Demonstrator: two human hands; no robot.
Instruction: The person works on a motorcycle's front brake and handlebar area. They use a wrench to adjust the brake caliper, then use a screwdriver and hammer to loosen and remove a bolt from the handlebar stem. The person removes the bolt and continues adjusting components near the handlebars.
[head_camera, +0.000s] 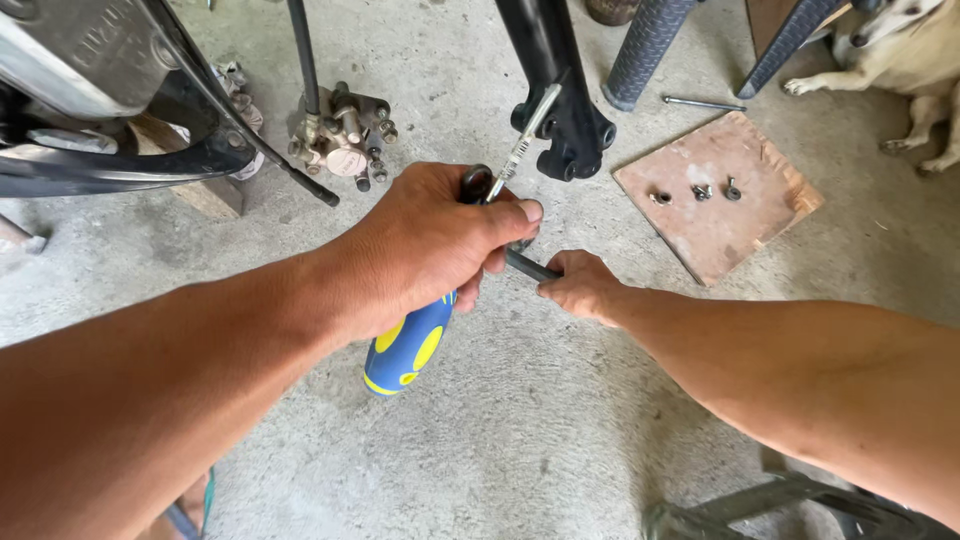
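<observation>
My left hand (435, 245) is closed around a screwdriver with a blue and yellow handle (408, 345); its metal shaft (522, 145) slants up toward the lower end of a black fork leg (560, 95). A dark metal ring shows at the top of that fist. My right hand (582, 285) pinches one end of a short dark metal bar (530, 266) just below the left fist. Both hands hover over the concrete floor (520, 440).
A brake caliper (345, 135) on a black hose lies at upper left beside a motorcycle's chrome and black parts (90, 90). A square wooden board (718, 195) holds three small bolts. A loose rod (700, 103) and a resting dog (900, 50) are at upper right.
</observation>
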